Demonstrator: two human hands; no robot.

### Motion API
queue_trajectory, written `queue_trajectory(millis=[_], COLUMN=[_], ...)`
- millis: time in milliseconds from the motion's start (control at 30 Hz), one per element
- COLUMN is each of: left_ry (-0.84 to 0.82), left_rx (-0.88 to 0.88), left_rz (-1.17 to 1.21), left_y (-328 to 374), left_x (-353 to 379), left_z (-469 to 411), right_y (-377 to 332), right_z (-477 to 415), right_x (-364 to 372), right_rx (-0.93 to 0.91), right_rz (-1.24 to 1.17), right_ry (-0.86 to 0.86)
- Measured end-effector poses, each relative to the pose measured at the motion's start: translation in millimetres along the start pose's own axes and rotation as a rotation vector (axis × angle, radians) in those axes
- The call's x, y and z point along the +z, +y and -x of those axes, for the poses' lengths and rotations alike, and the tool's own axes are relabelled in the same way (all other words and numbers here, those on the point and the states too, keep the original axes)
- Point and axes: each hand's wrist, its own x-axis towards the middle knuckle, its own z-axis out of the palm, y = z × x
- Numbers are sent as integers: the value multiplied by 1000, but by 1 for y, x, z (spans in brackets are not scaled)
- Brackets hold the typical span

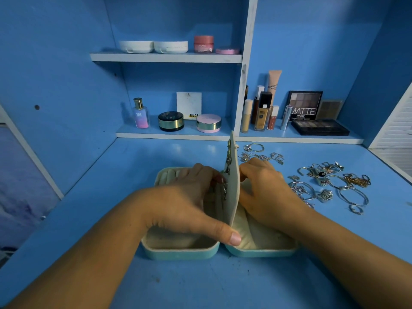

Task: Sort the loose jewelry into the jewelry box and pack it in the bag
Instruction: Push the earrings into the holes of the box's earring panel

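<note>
A teal jewelry box (178, 253) lies open flat on the blue desk, cream lined. Its cream middle flap (234, 175) stands upright with several earrings hanging on its left face. My left hand (191, 201) holds the flap, thumb along its lower edge, fingertips pinching a dangling earring (224, 190) against it. My right hand (265, 188) is curled behind the flap on its right side; its fingertips are hidden. Loose jewelry (330, 186), silver bangles, rings and chains, lies in a heap to the right of the box. More pieces (260, 153) lie behind the box.
Blue shelves stand behind the desk. The lower shelf holds a perfume bottle (141, 113), compacts (208, 123), foundation bottles (263, 112) and eyeshadow palettes (320, 127). White cases (153, 46) and a pink jar (203, 43) sit on the upper shelf. No bag is in view.
</note>
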Motion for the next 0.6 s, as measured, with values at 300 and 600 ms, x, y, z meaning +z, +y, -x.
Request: queue_trajectory(millis=[300, 600], left_ry=[-5, 47], left_rx=[5, 41], left_rz=[-8, -70], left_y=[-1, -2], left_x=[0, 2], left_z=[0, -3], right_y=[8, 9], right_z=[-4, -2], right_x=[2, -19], right_rx=[-65, 45], right_rz=[16, -192], right_ry=[11, -66])
